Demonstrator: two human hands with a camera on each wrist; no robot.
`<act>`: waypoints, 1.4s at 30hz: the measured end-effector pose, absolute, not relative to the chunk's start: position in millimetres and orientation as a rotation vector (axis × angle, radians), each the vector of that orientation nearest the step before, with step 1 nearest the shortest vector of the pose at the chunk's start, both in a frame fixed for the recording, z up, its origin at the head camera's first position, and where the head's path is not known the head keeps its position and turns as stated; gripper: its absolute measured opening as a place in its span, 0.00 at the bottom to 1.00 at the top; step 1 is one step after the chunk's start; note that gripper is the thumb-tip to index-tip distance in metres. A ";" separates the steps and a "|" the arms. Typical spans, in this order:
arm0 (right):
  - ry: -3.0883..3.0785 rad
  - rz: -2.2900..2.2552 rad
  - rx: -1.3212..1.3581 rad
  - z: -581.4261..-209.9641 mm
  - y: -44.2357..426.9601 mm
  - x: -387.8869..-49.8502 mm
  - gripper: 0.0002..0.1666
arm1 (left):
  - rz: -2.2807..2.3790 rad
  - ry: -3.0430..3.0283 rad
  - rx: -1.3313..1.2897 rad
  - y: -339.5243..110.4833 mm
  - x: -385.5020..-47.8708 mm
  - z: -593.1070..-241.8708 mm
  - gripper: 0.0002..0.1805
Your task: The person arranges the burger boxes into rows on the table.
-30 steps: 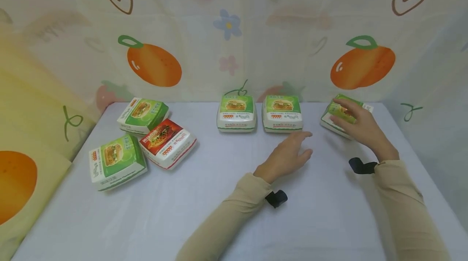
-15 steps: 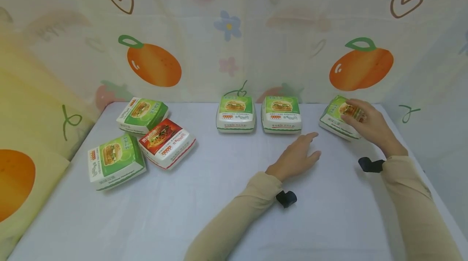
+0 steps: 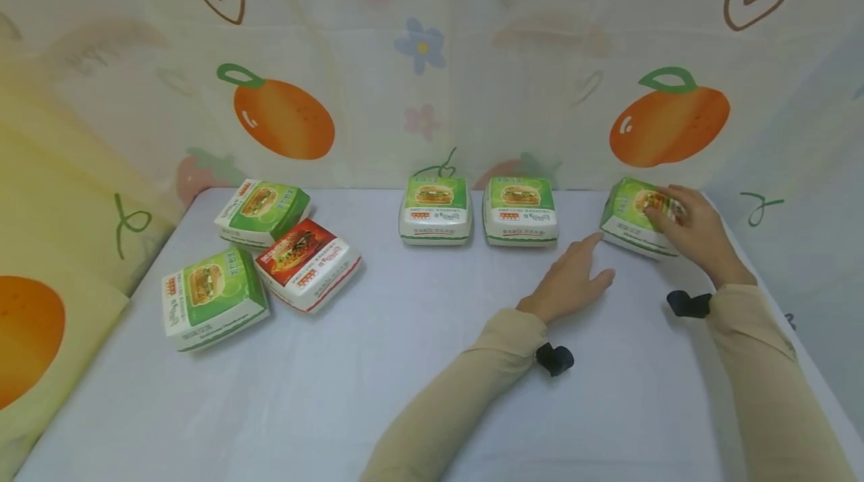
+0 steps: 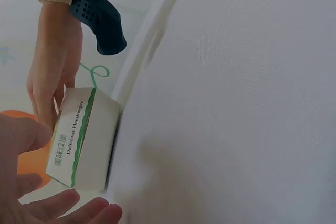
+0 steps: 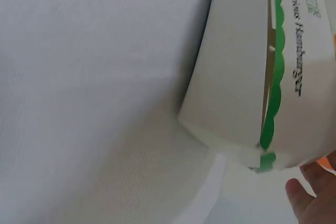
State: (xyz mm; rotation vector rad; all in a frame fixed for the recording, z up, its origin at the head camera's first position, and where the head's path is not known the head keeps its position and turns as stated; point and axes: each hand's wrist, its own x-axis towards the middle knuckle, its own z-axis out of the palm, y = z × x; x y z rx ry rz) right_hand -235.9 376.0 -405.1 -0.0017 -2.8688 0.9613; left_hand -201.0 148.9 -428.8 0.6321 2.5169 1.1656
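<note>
A green-and-white hamburger box (image 3: 631, 223) stands at the back right of the table, turned at an angle. My right hand (image 3: 709, 235) holds its right end, thumb over the printed top and fingers towards the back. Close to the box's near left corner is my left hand (image 3: 567, 279), fingers stretched out, holding nothing. The left wrist view shows the box's side (image 4: 79, 135) between my spread left fingers (image 4: 89, 211) and the right hand (image 4: 55, 66). In the right wrist view the box (image 5: 241, 66) fills the upper right, partly hiding the right fingers.
Two green hamburger boxes (image 3: 435, 212) (image 3: 520, 212) stand side by side at the back middle. On the left, two more green boxes (image 3: 263, 212) (image 3: 216, 298) lie around a red-and-white box (image 3: 309, 264). A printed curtain (image 3: 432, 92) hangs behind the white table (image 3: 270, 407).
My right hand has moved right along the box to its right end, and the box has shifted slightly right. My left hand has moved right, up to the box's near left corner.
</note>
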 end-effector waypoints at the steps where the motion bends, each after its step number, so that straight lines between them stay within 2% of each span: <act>1: -2.872 0.944 0.008 -404.6 375.9 -235.6 0.38 | 1.168 2.515 0.624 149.9 -201.6 -429.4 0.34; 9: -2.908 0.881 -0.046 -405.3 377.5 -232.8 0.39 | 1.194 2.494 0.565 152.2 -208.3 -435.5 0.36; 16: -3.048 0.920 -0.091 -404.3 381.2 -229.7 0.49 | 1.203 2.465 0.579 152.1 -209.5 -437.4 0.39; 23: -3.067 0.983 -0.064 -408.2 383.6 -222.5 0.46 | 1.203 2.456 0.593 151.9 -209.0 -441.0 0.39; 42: -3.029 1.058 -0.159 -410.1 380.8 -198.5 0.48 | 1.301 2.392 0.568 143.2 -201.5 -439.5 0.41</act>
